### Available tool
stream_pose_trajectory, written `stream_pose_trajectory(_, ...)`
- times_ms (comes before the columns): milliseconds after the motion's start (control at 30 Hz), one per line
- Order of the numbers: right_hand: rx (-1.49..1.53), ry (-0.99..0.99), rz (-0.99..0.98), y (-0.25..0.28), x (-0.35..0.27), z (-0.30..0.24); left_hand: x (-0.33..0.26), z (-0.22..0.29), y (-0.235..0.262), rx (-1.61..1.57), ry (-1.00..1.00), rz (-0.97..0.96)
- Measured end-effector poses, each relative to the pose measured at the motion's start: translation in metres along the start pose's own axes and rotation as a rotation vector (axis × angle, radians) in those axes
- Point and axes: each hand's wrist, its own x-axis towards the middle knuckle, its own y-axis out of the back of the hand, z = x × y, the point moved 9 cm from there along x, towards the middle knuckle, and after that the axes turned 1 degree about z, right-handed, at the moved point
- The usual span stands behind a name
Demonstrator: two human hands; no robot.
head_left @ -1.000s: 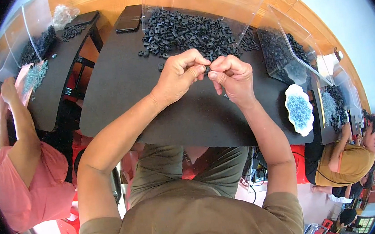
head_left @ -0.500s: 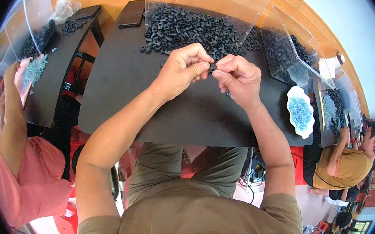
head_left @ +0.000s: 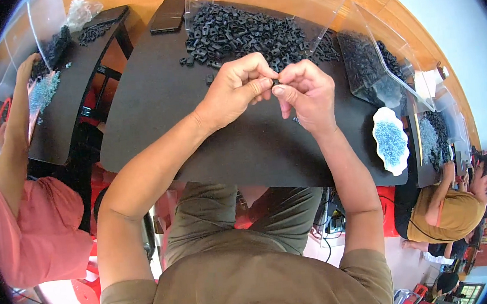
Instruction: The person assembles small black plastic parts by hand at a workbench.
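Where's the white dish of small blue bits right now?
In the head view, the white dish sits on the black table, to the right of the right hand, below the clear bin.

Matt black table top (head_left: 154,119), dull black, perhaps rubber, parts (head_left: 239,33), glossy white dish (head_left: 391,142)

Bare black tabletop (head_left: 153,113) left of the hands; heap of black parts (head_left: 244,33) behind, white dish (head_left: 390,139) right.
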Motion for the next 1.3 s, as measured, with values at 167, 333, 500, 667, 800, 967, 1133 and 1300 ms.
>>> stream_pose_trajectory(167,-0.100,-0.141,-0.013,0.011,0.008,0.013,0.003,-0.023,0.004,-0.008,0.204,0.046)
stream_pose_trajectory(333,-0.548,0.179,0.158,0.051,0.007,-0.060,0.002,-0.010,0.024,0.236,0.069,0.141)
stream_pose_trajectory(500,-0.962,0.300,0.573,0.162,0.000,-0.126,0.003,-0.009,0.030,0.273,0.097,0.240)
stream_pose_trajectory(667,-1.591,0.381,0.626,0.200,0.003,-0.145,0.004,-0.007,0.034,0.339,0.074,0.282)
stream_pose_trajectory(800,-1.396,0.509,0.554,0.139,-0.006,-0.130,0.003,-0.011,0.046,0.332,0.065,0.372)
stream_pose_trajectory(967,-1.225,0.324,-0.072,0.062,0.008,-0.031,0.003,-0.019,0.051,0.348,0.089,0.380)
stream_pose_trajectory(1133,-1.387,0.199,-0.196,0.046,0.008,0.016,0.002,-0.022,0.051,0.349,0.110,0.378)
stream_pose_trajectory(1300,-1.422,0.107,-0.149,0.057,0.011,0.035,0.003,-0.023,0.042,0.382,0.084,0.300)
